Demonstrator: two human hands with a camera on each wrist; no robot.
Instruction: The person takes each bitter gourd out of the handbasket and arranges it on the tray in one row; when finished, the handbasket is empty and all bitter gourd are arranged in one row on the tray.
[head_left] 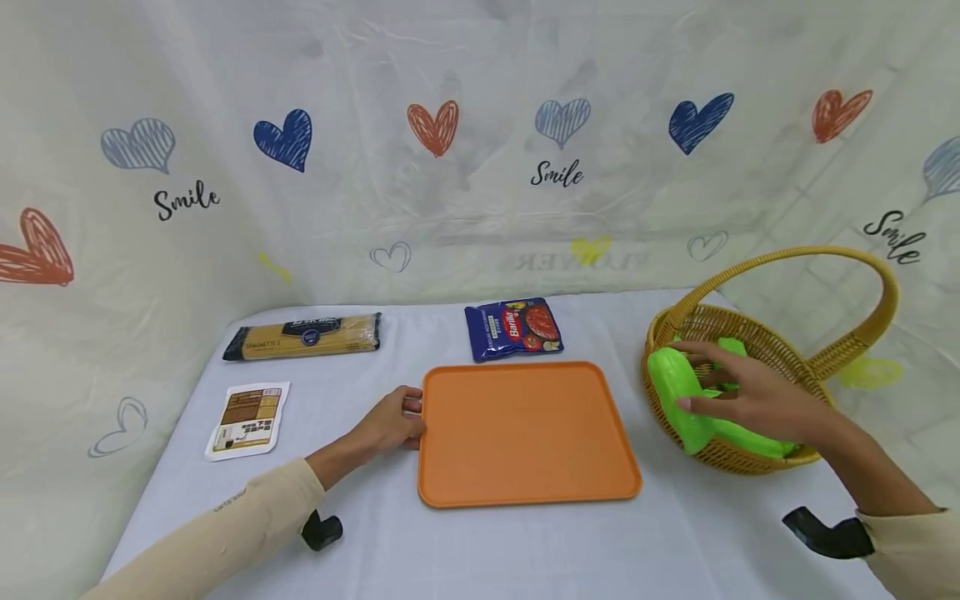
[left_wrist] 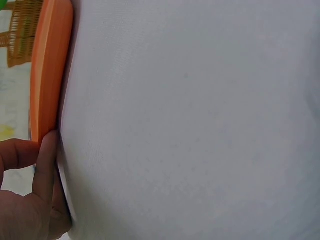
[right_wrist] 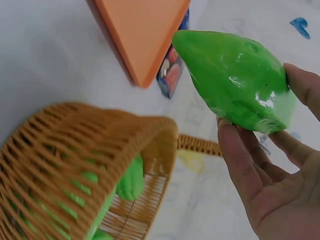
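A beige sleeve (head_left: 247, 521) leads to the left hand (head_left: 386, 423), which pinches the edge of a flat orange rectangular tray (head_left: 525, 433); right of that grip, the right hand (head_left: 757, 402) grasps a glossy green tapered lump (right_wrist: 235, 82), apparently one piece out, with other green pieces (right_wrist: 131, 180) left in the woven brown basket (head_left: 731, 462) beneath it

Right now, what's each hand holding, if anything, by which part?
Right hand: glossy green tapered object, gripped toward its blunt end. Left hand: flat orange rectangular tray, by its left edge.

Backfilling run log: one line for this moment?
left grip: orange tray, left edge | right grip: green item above wicker basket | basket: other green items
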